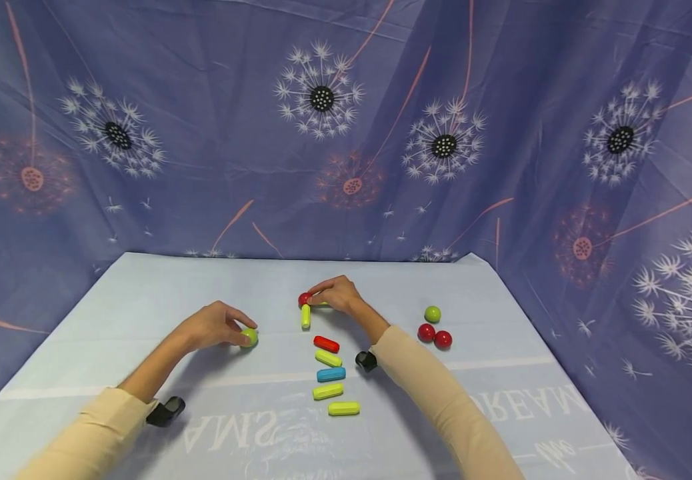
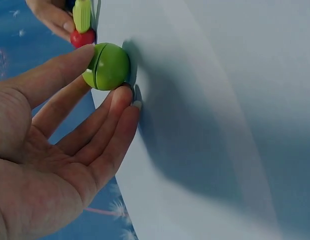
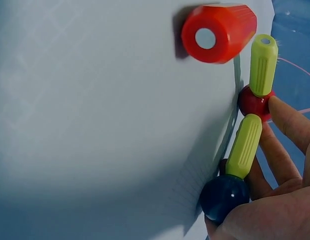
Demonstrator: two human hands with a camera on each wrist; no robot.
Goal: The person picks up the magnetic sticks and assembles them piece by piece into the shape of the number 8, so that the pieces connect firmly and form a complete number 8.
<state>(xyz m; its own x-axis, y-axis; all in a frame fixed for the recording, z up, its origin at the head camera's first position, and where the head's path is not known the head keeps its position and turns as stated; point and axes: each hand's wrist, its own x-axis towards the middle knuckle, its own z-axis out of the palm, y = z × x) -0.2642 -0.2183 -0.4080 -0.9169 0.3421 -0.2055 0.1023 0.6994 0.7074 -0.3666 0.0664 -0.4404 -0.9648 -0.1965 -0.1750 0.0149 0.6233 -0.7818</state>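
My left hand (image 1: 217,325) pinches a glossy green ball (image 2: 111,66) between thumb and fingertips, close over the table; a dark seam runs round the ball. Farther back, my right hand (image 1: 337,293) holds a joined piece of balls and ridged rods. Its red ball (image 3: 256,102) sits between two yellow-green rods, one of them the upper rod (image 3: 264,65), the other the lower rod (image 3: 245,146). A dark blue ball (image 3: 225,197) is at the lower rod's far end, by my thumb. A fingertip rests on the red ball. In the head view the blue ball is hidden behind my hand.
Loose rods lie in a column between my arms: a red rod (image 1: 326,344), a blue rod (image 1: 331,375) and several yellow-green ones (image 1: 344,408). Right of my right forearm are a green ball (image 1: 433,314) and two red balls (image 1: 427,333). Patterned cloth (image 1: 220,133) hangs behind the table.
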